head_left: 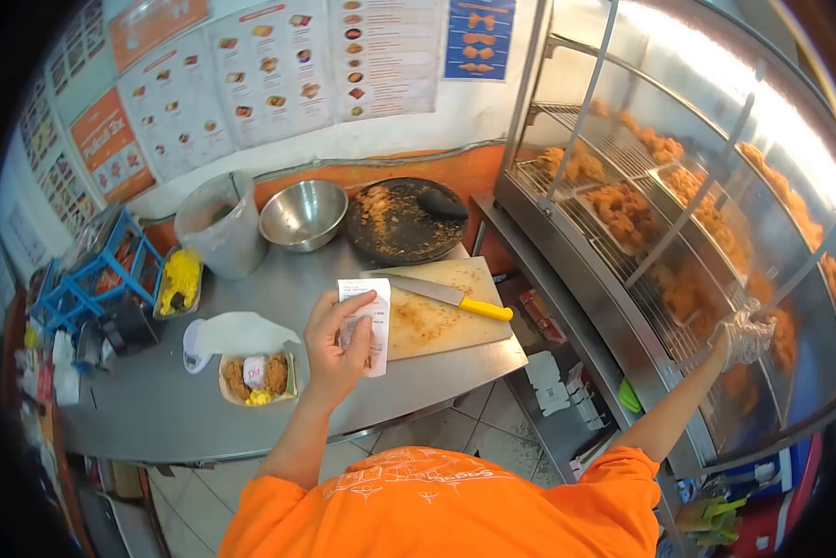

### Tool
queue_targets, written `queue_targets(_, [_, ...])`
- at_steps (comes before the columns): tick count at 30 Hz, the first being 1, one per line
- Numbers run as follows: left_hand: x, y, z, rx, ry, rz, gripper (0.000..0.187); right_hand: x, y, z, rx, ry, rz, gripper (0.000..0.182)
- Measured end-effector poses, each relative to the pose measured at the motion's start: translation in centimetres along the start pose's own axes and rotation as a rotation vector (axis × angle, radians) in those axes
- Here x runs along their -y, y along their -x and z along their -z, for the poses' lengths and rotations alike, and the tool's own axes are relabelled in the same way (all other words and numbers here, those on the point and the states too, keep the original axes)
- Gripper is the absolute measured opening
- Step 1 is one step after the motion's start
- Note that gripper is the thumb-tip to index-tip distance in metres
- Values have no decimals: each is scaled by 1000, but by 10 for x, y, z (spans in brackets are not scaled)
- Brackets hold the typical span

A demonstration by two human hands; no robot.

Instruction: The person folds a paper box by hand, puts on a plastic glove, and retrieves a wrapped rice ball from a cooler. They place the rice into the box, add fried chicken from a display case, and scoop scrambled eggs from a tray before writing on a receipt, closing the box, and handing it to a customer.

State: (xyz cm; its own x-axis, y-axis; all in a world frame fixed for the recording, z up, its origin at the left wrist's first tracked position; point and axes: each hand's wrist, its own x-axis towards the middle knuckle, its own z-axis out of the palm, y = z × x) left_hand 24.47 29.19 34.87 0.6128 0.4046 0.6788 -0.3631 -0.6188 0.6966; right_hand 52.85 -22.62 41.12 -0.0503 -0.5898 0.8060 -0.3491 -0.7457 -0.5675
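Note:
My left hand (337, 346) is closed on a white printed receipt (377, 337), held up over the near left edge of the cutting board (455, 337). On the crumb-covered board lies a knife with a yellow handle (486, 309). To the left of that hand, an open food box (288, 359) holds fried chicken (275, 374), a white wrapped item and something yellow. At the right, my right hand (746, 338), in a clear plastic glove, is at the glass display cabinet (655, 364) beside pieces of fried chicken. Its fingers are too indistinct to tell whether they grip anything.
Behind the board are a black crumb-covered pan (407, 244), a steel bowl (304, 216) and a plastic bucket (215, 232). A yellow-filled container (180, 282) and blue rack (111, 270) stand left. Below the cabinet, a shelf (581, 339) holds boxes.

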Motion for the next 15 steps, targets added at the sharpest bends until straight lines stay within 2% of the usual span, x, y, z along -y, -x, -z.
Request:
queue_targets(3, [-8, 5, 11, -42, 82, 87, 24, 25, 20, -6, 39, -84, 35, 42])
queue_targets(7, [-18, 13, 27, -82, 70, 99, 29, 58, 41, -12, 169, -230, 7, 30])
queue_targets(8, [-20, 14, 31, -99, 51, 70, 32, 76, 42, 5, 213, -306, -43, 22])
queue_targets(9, [-21, 15, 35, -117, 30, 42, 35, 75, 47, -7, 222, -324, -37, 22])
queue_targets(10, [-22, 17, 40, -96, 48, 33, 44, 69, 54, -29, 54, -274, 97, 21])
queue_targets(11, [-26, 17, 42, -120, 36, 39, 44, 75, 59, -32, -116, -229, 227, 19])
queue_targets(12, [-32, 16, 44, -142, 53, 36, 47, 82, 64, -34, 3, -147, 152, 23])
queue_targets(13, [-37, 15, 47, -168, 68, 33, 51, 88, 67, -38, 16, -181, 158, 23])
queue_targets(15, [-39, 17, 54, -191, 42, 62, 57, 96, 75, -56, -227, -134, 213, 25])
